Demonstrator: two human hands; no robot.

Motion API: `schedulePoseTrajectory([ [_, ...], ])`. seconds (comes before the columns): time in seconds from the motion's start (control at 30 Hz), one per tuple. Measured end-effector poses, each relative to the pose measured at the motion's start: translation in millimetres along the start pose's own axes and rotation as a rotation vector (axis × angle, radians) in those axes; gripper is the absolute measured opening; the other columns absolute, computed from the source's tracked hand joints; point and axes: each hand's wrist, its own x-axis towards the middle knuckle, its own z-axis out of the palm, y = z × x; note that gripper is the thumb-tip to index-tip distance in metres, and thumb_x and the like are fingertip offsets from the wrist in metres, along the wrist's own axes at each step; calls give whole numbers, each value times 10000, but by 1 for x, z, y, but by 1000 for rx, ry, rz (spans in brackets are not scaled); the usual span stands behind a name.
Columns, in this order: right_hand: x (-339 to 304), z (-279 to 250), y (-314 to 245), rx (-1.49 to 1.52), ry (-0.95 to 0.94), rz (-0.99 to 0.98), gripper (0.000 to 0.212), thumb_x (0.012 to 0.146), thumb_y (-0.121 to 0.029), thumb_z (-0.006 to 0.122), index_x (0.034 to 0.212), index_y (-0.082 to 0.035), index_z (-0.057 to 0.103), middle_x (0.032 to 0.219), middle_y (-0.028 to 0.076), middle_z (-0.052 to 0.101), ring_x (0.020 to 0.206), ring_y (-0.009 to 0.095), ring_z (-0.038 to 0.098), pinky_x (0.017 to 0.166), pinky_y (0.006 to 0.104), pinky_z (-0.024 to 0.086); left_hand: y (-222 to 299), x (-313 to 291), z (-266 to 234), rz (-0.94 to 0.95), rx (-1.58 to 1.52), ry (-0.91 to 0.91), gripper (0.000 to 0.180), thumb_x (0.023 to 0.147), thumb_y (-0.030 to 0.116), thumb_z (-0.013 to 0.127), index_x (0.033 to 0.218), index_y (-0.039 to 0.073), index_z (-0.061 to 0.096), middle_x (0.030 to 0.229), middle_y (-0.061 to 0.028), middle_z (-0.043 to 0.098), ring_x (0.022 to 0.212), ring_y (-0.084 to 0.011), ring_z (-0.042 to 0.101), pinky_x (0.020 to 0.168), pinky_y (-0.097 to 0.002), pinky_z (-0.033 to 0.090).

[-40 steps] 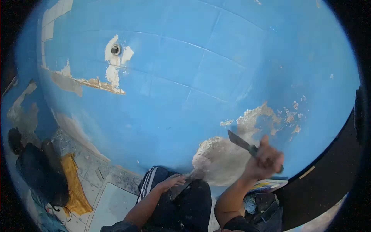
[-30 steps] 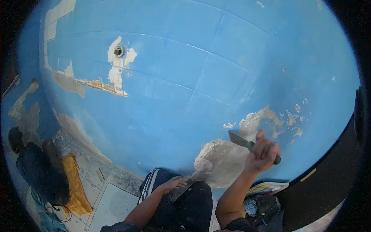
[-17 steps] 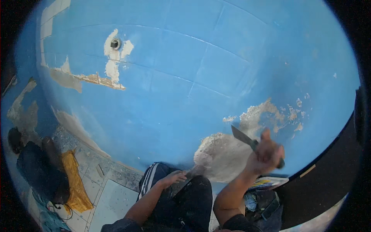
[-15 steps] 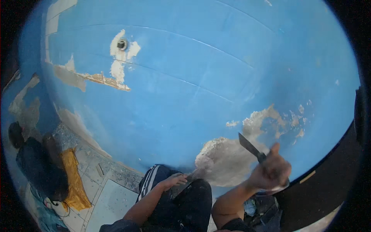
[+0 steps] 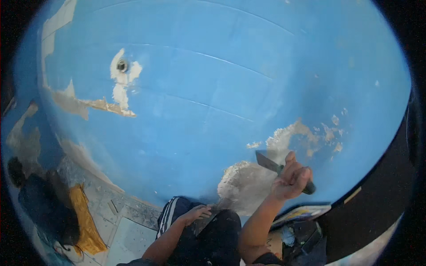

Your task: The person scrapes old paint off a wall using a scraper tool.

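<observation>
A room under repair: flaking blue wall point(image 5: 186, 150), bare patches point(image 5: 248, 188), debris-strewn tiled floor point(image 5: 98, 203).

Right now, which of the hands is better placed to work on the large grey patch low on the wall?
Probably the right hand: it grips the scraper, whose blade appears near the grey patch. The left hand is lower, near the knees.

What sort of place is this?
Probably a room under renovation: the blue wall has a large bare grey patch low down, debris lies along the wall's foot, and the right hand grips a flat-bladed scraper.
</observation>
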Motion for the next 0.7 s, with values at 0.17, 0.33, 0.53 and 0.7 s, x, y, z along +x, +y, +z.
schedulePoseTrajectory([
  [0.17, -68, 11, -25, 218, -337, 305, 276, 992, -141, 470, 726, -96, 411, 597, 17, 428, 511, 147, 394, 677, 372, 391, 4, -10, 0, -14, -83, 114, 554, 980, 429, 545, 1389, 64, 459, 1356, -120, 530, 1290, -273, 498, 1121, -483, 342],
  [0.33, -180, -29, 25, 236, -473, 58, 233, 915, -191, 612, 746, -36, 572, 675, 84, 566, 606, 231, 499, 674, 395, 455, -25, 10, -21, 376, 30, 23, 437, 988, 286, 561, 1356, 66, 477, 1305, -108, 548, 1249, -260, 534, 1102, -462, 394],
  [0.53, -290, -67, 38, -220, -369, 257, 440, 983, -276, 574, 647, -50, 401, 560, 32, 332, 502, 148, 315, 543, 334, 290, 7, -39, -13, 313, -706, 99, 241, 986, -5, 454, 1207, 45, 536, 1162, -109, 584, 1195, -265, 563, 1123, -451, 426],
  [0.7, -300, -67, 37, -191, -472, 187, 363, 956, -160, 608, 662, -70, 414, 599, 56, 405, 537, 184, 352, 552, 353, 300, -14, -26, -23, 476, -905, -39, 195, 965, -58, 446, 863, 37, 583, 1055, -95, 601, 1150, -281, 575, 1157, -453, 403],
])
